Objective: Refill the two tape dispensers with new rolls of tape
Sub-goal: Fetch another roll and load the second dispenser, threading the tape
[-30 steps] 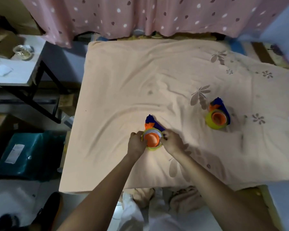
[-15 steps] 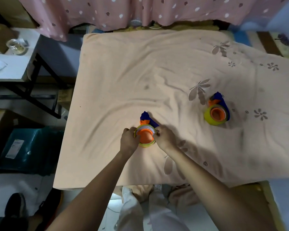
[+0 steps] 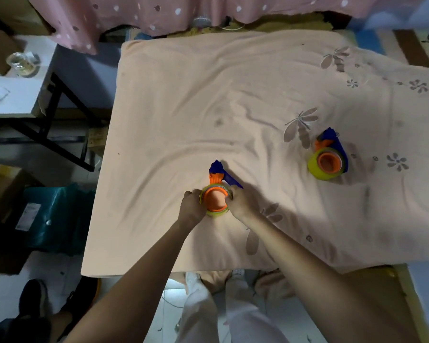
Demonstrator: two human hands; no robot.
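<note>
A blue and orange tape dispenser (image 3: 218, 174) lies near the front middle of the bed, with a yellowish tape roll (image 3: 214, 211) around its orange hub. My left hand (image 3: 192, 206) grips the roll's left side and my right hand (image 3: 240, 201) grips its right side. A second blue and orange tape dispenser (image 3: 331, 144) lies to the right, apart from my hands, with a yellow-green tape roll (image 3: 317, 169) on its orange hub.
The peach floral bedsheet (image 3: 208, 100) covers the bed. A grey side table (image 3: 18, 95) with a glass jar (image 3: 22, 63) stands at the left. A teal package (image 3: 57, 219) and cardboard boxes sit on the floor. A pink dotted curtain (image 3: 159, 11) hangs behind.
Both hands stay on the near roll and dispenser, pressing around the hub. The camera view has shifted slightly; the far dispenser has not moved.
</note>
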